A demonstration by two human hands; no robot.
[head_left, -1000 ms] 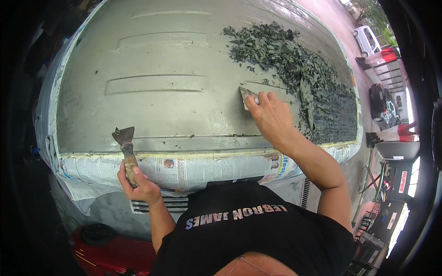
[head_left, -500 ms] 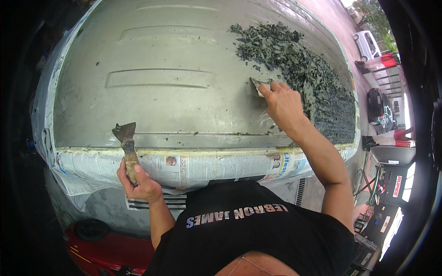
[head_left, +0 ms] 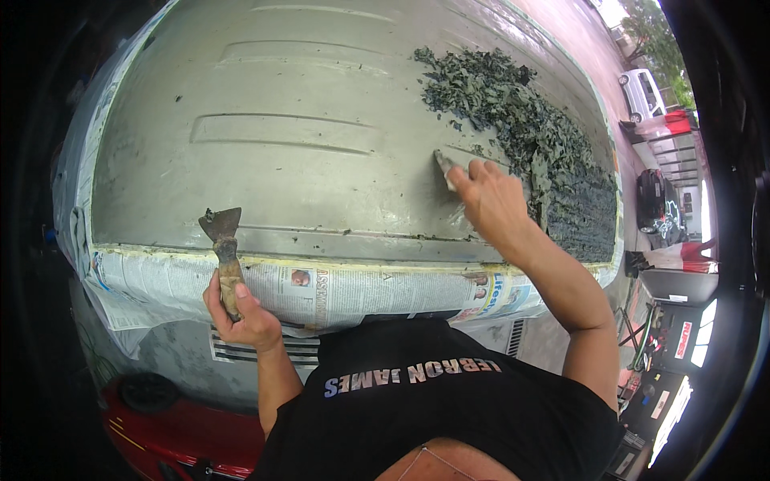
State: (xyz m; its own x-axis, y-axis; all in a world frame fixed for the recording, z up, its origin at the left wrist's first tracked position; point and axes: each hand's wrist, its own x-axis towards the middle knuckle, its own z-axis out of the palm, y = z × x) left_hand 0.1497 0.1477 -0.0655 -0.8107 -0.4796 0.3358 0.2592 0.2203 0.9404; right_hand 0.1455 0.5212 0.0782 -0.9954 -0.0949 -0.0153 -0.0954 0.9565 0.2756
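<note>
A broad grey metal panel (head_left: 265, 180), like a vehicle roof with raised ribs, spreads before me. My left hand (head_left: 249, 317) is closed round the worn handle of a putty knife (head_left: 224, 252), its dark flared blade pointing up and away, with a bit of residue on one corner. My right hand (head_left: 493, 204) grips a flat scraper (head_left: 443, 168), its edge at the panel's surface; the fingers hide most of it. Beyond and right of that hand lies a heap of dark, curled paint flakes (head_left: 513, 104). Dark wrinkled coating (head_left: 581, 212) covers the panel's right end.
Newspaper (head_left: 361, 293) and yellowish tape line the panel's near edge, with plastic sheeting (head_left: 72, 192) at the left. A red car (head_left: 176, 433) stands low at the left. To the right are a black car (head_left: 659, 204), a white van (head_left: 642, 92) and dark cases (head_left: 662, 393).
My right hand and its scraper have shifted slightly nearer to me and to the left over the panel. The left hand keeps the putty knife up in nearly the same place. The view has shifted slightly.
</note>
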